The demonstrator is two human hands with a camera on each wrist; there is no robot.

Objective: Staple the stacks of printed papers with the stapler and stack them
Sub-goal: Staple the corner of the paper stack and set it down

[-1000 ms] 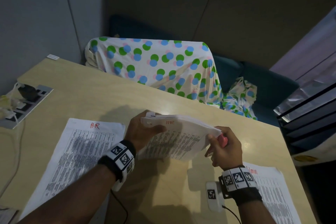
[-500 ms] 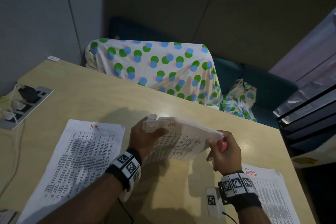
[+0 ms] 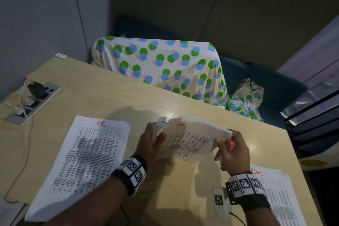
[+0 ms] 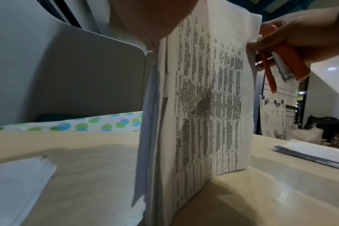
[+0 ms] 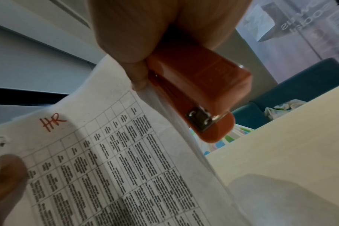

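The left hand (image 3: 149,143) gripped one top corner of the HR paper stack (image 3: 187,141), which stood on edge mid-tabletop (image 3: 113,101). The right hand (image 3: 233,152) curled round the orange stapler (image 5: 199,93), thumb pinching the opposite corner.

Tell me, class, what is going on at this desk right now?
A person is stapling papers. The left hand grips one corner of a stack marked HR, stood on edge on the desk. The right hand holds an orange stapler and pinches the stack's other top corner. The stapler is not yet on the paper. Another HR stack lies flat to the left, and an Admin stack to the right.
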